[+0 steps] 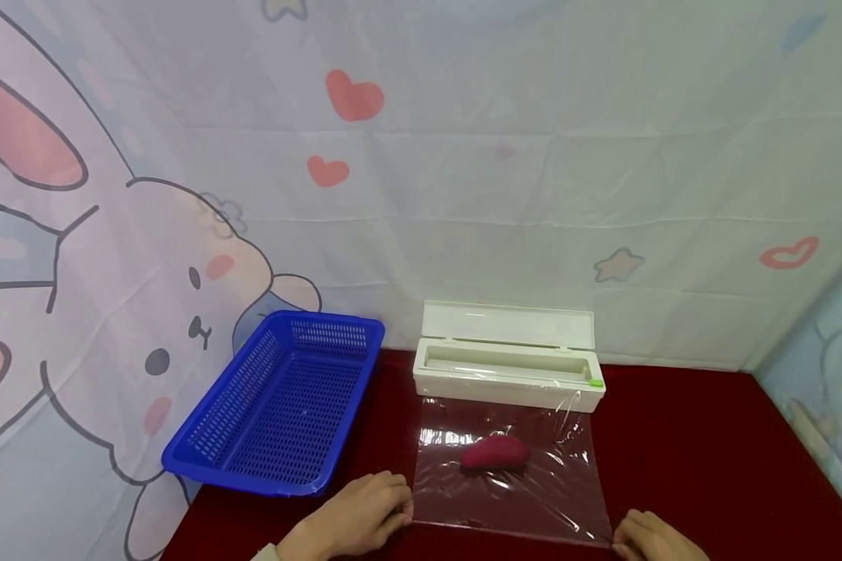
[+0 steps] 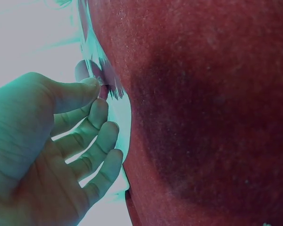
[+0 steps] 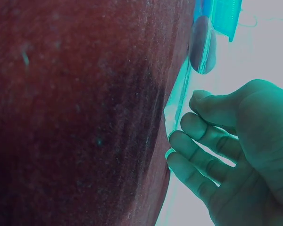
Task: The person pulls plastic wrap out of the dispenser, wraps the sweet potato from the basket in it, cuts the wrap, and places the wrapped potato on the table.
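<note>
A sheet of clear plastic wrap [image 1: 449,495] stretches from the white wrap dispenser [image 1: 505,392] towards the near side of the table. My left hand [image 1: 358,510] pinches its near left corner between thumb and index finger, as the left wrist view shows. At the near right corner, fingertips of my right hand [image 1: 651,538] touch the film; in the right wrist view thumb and index finger stand slightly apart. A purple-red sweet potato [image 1: 494,453] lies within the film's area, between the hands and the dispenser. Whether it is on or under the film, I cannot tell.
Left of the film stands a blue perforated plastic basket [image 1: 330,479]. The dispenser's lid [image 1: 507,323] is raised, and a small green piece [image 1: 596,382] sits at its right end. Dark red cloth [image 1: 702,444] covers the table; a printed curtain [image 1: 477,195] hangs behind.
</note>
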Tool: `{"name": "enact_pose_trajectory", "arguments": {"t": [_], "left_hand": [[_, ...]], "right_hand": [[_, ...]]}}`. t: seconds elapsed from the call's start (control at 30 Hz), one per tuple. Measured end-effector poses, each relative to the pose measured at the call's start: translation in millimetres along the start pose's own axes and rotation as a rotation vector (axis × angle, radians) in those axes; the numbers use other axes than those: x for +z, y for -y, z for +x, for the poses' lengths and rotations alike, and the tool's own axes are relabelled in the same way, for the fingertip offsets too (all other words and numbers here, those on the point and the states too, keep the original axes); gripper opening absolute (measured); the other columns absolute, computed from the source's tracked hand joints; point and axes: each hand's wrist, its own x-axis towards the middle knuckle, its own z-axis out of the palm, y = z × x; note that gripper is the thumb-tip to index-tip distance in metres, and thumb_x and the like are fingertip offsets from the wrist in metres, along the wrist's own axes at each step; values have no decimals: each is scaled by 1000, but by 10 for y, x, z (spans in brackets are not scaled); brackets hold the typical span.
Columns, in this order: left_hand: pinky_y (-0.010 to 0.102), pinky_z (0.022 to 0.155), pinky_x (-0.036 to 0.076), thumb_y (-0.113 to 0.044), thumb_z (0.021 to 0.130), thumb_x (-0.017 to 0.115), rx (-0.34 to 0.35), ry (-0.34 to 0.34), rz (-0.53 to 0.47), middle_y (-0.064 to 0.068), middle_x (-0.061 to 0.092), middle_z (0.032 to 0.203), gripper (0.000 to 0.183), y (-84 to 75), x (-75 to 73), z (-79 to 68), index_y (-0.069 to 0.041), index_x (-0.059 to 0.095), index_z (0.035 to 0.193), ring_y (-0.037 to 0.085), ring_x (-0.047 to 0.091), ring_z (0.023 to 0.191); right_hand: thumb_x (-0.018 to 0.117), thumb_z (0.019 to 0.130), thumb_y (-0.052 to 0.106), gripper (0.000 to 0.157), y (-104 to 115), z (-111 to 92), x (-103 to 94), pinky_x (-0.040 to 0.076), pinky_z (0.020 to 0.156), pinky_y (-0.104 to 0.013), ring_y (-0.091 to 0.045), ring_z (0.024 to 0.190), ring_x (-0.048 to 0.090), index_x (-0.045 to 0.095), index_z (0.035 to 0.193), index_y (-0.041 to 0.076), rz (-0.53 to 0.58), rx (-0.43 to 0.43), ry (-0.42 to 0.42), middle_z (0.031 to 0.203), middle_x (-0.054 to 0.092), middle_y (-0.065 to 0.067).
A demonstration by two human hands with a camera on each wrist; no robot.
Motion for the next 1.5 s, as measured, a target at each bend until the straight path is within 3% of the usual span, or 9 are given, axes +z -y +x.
{"name": "enact_pose_trajectory", "arguments": {"t": [0.17,0.33,0.53,1.0,1.3,1.5], "left_hand": [[18,73,49,-23,102,72,-9,4,-7,-18,60,90,14,1,-8,7,-26,67,89,-2,54,85],[18,73,50,-22,102,71,-24,2,-8,-18,59,91,13,-2,-24,26,-26,67,90,-2,54,85],[19,73,50,-22,101,72,-30,-16,23,-17,61,91,11,-3,-63,52,-25,68,92,-1,55,85],[19,74,50,-19,101,72,10,-119,53,-15,62,92,10,17,-169,90,-23,67,93,1,54,84],[20,74,51,-18,98,75,50,-212,101,-12,63,91,10,51,-225,130,-20,67,93,4,56,82],[21,76,52,-18,99,74,52,-226,98,-12,63,92,10,56,-280,165,-19,66,95,4,56,83]], "right_hand": [[83,89,11,27,56,3,-10,41,57,-19,12,75,37,60,84,26,-23,55,-17,84,43,29],[76,97,20,20,112,27,-71,41,58,-20,9,71,38,60,85,25,18,233,106,80,45,23],[74,99,21,18,159,92,-169,40,57,-20,6,68,39,61,87,23,38,303,157,78,47,16],[75,99,22,14,210,214,-343,43,62,-21,5,72,41,65,91,23,-6,289,168,84,51,15],[81,93,14,20,294,224,-404,46,63,-19,7,73,40,65,89,26,-75,208,18,83,50,20],[85,90,14,23,312,259,-463,48,64,-19,8,75,40,66,90,28,-142,188,-54,84,49,22]]}}
